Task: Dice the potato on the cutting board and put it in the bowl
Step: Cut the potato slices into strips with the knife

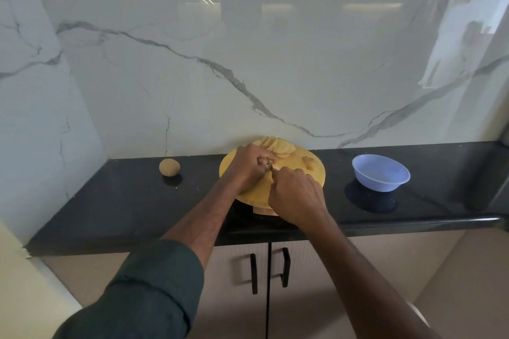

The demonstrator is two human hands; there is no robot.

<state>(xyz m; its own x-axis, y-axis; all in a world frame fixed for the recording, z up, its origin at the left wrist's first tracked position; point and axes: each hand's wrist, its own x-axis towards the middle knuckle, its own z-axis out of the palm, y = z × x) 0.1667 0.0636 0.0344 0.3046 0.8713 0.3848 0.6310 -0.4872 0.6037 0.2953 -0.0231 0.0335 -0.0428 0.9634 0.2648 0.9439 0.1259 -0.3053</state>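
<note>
Black counter (124,201): left hand (249,166) fingers pinch potato piece (268,163); right hand (296,195) fingers curled, contents unclear.

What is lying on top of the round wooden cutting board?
Fanned potato slices at the round wooden cutting board's far edge and small pieces at its right. Both hands cover whatever is being cut.

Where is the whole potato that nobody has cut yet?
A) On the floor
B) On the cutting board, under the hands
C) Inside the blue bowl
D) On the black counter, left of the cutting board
D. The whole potato sits alone on the black counter, left of the round cutting board; the blue bowl on the right looks empty.
</note>
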